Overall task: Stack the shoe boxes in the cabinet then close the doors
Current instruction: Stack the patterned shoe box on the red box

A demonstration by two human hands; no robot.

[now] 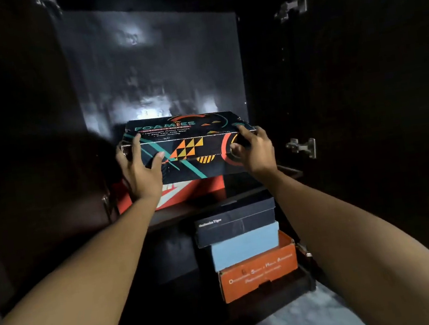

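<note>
— Materials first. What stands there?

— A dark, glossy cabinet (156,68), doors swung wide; metal hinges (303,147) on the right door at mid-right of the frame. Cardboard throughout. On the upper shelf, centre frame, a black printed box (192,149), rectangular, marked FOAMIES, with teal stripes and orange and yellow triangles. It rests on a red box (192,190) with white marking.

— The hands?

— The left hand (140,170) grips the printed box's left end, fingers curled round the corner, thumb laid across the front face. The right hand (254,147) holds the right end, fingers spread over the top edge, thumb pressed to the front.

— Below the shelf?

— Lower centre, a stack of three: a black lidded box (235,221) with small white lettering on top, a plain pale blue box (245,244) beneath it, an orange box (259,273) with faint lettering at the bottom. They are skewed, not flush.

— Floor?

— Pale, mottled, at lower right.
</note>
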